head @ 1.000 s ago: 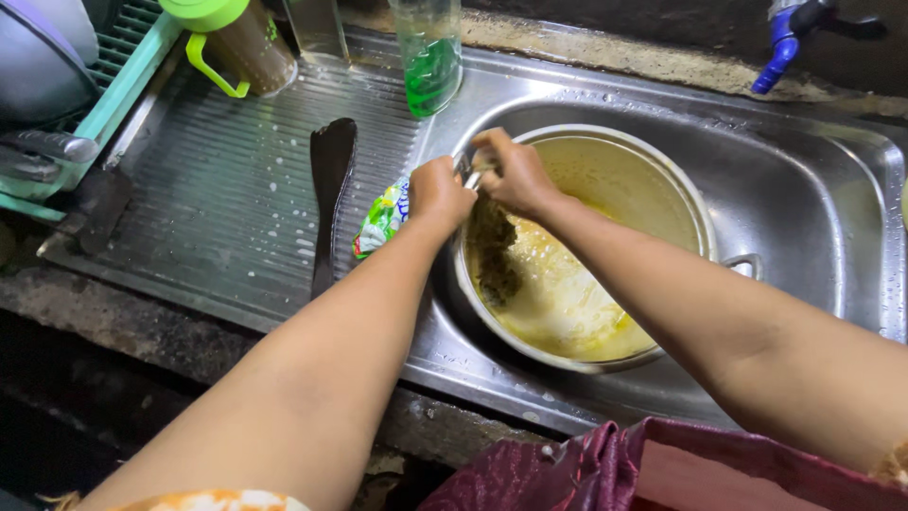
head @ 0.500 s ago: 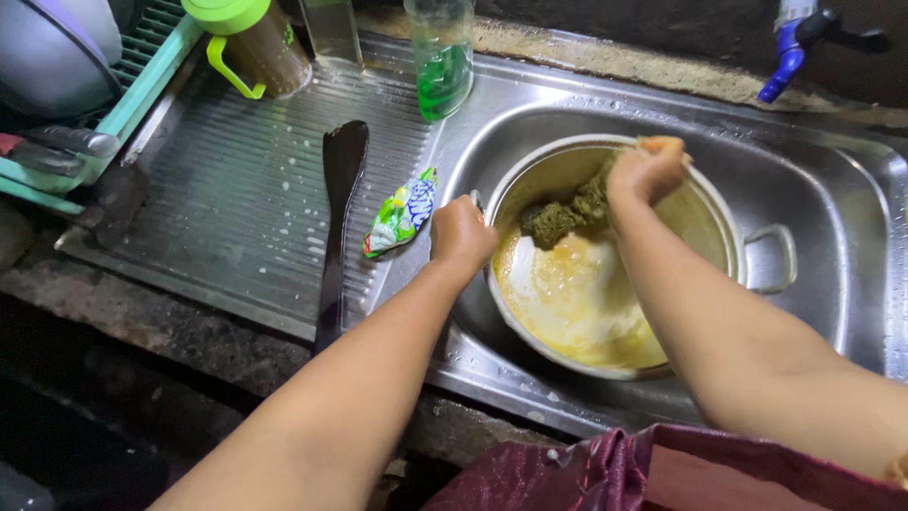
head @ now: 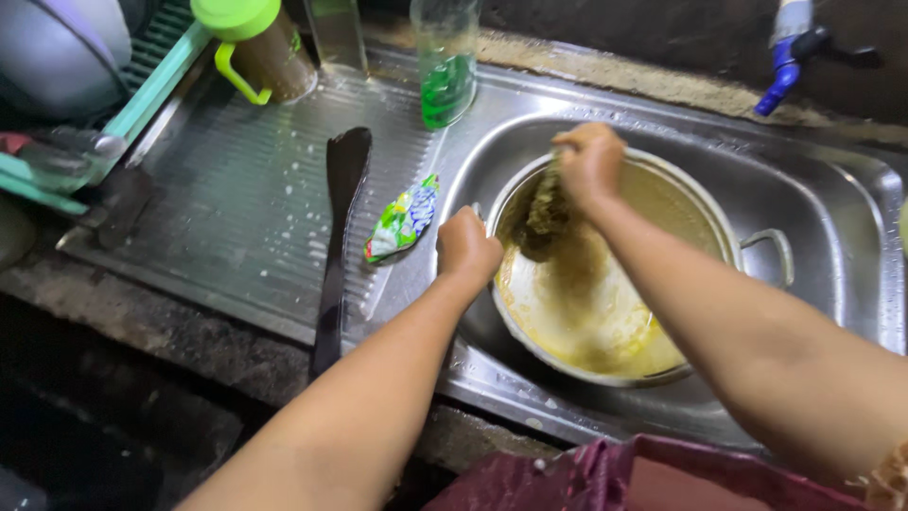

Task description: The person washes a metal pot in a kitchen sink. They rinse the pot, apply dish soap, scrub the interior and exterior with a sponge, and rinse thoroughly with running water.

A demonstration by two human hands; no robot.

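A steel sink (head: 842, 199) is set into a ribbed steel draining surface (head: 236, 199), and inside the basin a large round metal pot (head: 605, 312) is seen, tilted toward the near rim. The pot's inside is coated with a yellowish, soapy film, and a loop handle is visible on its far right side. The pot's near left rim is gripped by the left hand (head: 465, 248), whose fingers are clenched over the edge. Inside the pot, against its upper left wall, a greenish-brown scouring pad (head: 544, 213) is pressed; it is grasped by the fingers of the right hand (head: 588, 163), which are closed over its top, so that the pad hangs just below them. On the draining surface, just left of the left hand, a long dark spatula (head: 339, 237) is laid lengthwise, and a small crumpled green sachet (head: 403, 220) lies between it and the basin. Farther back, a clear bottle of green liquid (head: 445, 61) and a green-lidded jug (head: 255, 47) are stood.
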